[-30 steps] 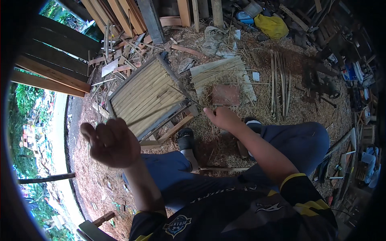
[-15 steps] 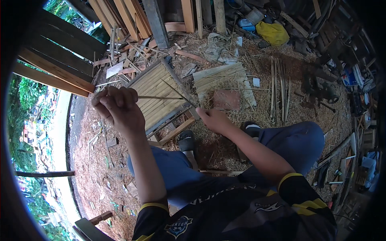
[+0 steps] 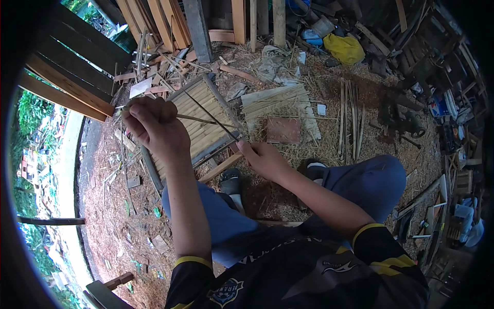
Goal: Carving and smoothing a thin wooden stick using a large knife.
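Raised at the left, my left hand (image 3: 157, 126) is closed round a thin bamboo strip (image 3: 200, 120) that points to the right. My right hand (image 3: 266, 160), lower and nearer the middle, grips a long, narrow, dark blade, apparently a knife (image 3: 208, 112), whose handle is hidden in the fist. The blade slants up and to the left and crosses the strip close to its free end; whether they touch I cannot tell. Beyond and below both hands, a panel of bamboo slats (image 3: 193, 105) in a grey wooden frame (image 3: 219, 96) lies tilted over the ground.
A sheet with thin bamboo strips (image 3: 280, 98) lies ahead, beside a reddish square tile (image 3: 283, 130). Longer strips (image 3: 350, 118) lie to the right. Planks (image 3: 170, 26) lean at the back left, near a yellow bag (image 3: 343, 49). Shavings cover the ground round my sandalled feet.
My right hand has moved slightly left and nearer me, and the blade now reaches farther left over the panel. My left hand has risen a little with the strip. The whole view has shifted slightly.
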The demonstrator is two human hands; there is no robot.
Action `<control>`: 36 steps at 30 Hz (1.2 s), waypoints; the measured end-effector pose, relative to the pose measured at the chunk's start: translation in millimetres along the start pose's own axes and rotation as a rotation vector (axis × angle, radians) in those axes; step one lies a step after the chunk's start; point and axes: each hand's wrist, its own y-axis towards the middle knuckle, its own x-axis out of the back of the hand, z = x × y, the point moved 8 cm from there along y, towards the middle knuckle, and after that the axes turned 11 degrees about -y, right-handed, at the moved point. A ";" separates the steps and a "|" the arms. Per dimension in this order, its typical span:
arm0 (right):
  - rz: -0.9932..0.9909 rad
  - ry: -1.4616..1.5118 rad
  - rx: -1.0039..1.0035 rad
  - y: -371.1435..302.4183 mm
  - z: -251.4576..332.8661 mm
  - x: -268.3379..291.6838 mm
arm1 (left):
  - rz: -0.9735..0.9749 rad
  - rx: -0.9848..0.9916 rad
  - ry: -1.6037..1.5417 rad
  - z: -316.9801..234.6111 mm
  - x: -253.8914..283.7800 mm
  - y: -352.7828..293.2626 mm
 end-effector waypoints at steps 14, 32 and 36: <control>-0.013 -0.077 -0.011 -9.2 9.8 0.4 | 0.029 0.032 -0.037 -0.8 1.5 -2.8; 0.091 -0.125 -0.142 8.4 -42.0 -10.9 | 0.110 0.052 0.004 -8.0 -5.6 -18.8; 0.019 -0.128 -0.010 -5.9 -11.9 -7.6 | 0.096 0.058 0.009 -12.4 -6.0 -23.2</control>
